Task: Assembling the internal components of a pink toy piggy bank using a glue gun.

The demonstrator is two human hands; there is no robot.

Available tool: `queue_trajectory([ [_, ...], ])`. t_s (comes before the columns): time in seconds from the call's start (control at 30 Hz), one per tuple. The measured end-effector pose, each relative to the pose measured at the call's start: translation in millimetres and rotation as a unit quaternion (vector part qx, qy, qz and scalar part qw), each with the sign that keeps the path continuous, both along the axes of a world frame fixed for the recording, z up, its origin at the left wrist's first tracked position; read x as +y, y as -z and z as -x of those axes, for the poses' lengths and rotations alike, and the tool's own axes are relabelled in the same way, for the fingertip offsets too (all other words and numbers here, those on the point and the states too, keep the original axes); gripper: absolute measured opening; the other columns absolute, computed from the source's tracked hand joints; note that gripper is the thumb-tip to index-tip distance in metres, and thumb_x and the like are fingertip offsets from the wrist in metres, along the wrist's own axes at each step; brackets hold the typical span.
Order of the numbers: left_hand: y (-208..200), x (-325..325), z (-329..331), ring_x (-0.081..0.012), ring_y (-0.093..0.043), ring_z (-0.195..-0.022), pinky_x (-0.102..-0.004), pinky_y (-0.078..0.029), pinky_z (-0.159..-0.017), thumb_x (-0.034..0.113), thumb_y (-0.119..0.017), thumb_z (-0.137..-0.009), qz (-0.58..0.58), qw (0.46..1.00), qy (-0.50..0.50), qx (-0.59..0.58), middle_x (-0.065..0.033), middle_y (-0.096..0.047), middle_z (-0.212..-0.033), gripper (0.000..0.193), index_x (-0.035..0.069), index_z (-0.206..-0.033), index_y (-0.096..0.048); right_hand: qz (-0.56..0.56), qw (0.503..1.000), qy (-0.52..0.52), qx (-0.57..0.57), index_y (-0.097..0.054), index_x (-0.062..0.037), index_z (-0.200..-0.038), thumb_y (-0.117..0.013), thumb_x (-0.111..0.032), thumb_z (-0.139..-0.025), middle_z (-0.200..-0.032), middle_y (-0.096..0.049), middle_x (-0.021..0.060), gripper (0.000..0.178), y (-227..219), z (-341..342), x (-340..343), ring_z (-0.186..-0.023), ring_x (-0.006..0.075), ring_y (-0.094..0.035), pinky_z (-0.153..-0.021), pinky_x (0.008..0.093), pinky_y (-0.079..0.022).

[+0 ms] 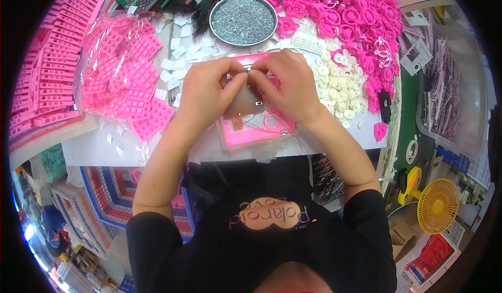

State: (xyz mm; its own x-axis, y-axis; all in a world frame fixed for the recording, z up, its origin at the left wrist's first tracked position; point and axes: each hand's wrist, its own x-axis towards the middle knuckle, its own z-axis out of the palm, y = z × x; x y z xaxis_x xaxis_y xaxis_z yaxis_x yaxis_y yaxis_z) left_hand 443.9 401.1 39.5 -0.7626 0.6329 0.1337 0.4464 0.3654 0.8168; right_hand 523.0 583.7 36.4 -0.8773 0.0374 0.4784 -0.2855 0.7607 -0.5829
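Observation:
My left hand (209, 88) and my right hand (291, 83) meet over the upper part of a pink plastic housing (238, 137) on the table. The thumb and fingertips of each are pinched together, nearly touching. Whatever small part they hold is too small and too covered to name. Beneath them a greyish-brown flat panel (241, 103) lies in the housing. Thin wires (252, 128) loop through its lower end, and some trail past its right edge. My hands hide much of the housing's far end.
A round tin of small metal screws (243, 20) stands beyond the housing. Bagged pink keypads (123, 63) lie left, beside stacked pink housings (44, 68). White discs (340, 86) and heaped pink rings (361, 10) fill the right. Small white squares (180, 44) are scattered about.

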Motion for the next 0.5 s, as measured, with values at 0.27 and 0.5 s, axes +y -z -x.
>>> queue_trajectory([
  [0.27, 10, -1, 2, -0.0227, -0.062, -0.071, -0.0359, -0.043, -0.081, 0.007, -0.076, -0.081, -0.050, 0.974, 0.041, 0.219, -0.0047, -0.068, -0.079, 0.010, 0.007, -0.089, -0.070, 0.071, 0.995, -0.046, -0.061, -0.068, -0.0043, -0.109, -0.073, -0.021, -0.086, -0.097, -0.068, 0.0129, 0.029, -6, -13, 0, -0.093, 0.0346, -0.061, -0.084, 0.0435, -0.048],
  [0.5, 5, -10, -4, -0.0213, -0.063, -0.072, -0.0356, -0.043, -0.081, 0.006, -0.075, -0.082, -0.042, 0.974, 0.055, 0.216, -0.0044, -0.071, -0.084, 0.010, 0.008, -0.091, -0.070, -0.012, 0.998, -0.003, -0.055, -0.074, -0.0070, -0.112, -0.067, -0.025, -0.090, -0.100, -0.072, 0.0135, 0.030, -12, 69, 41, -0.089, 0.0329, -0.065, -0.081, 0.0429, -0.051],
])
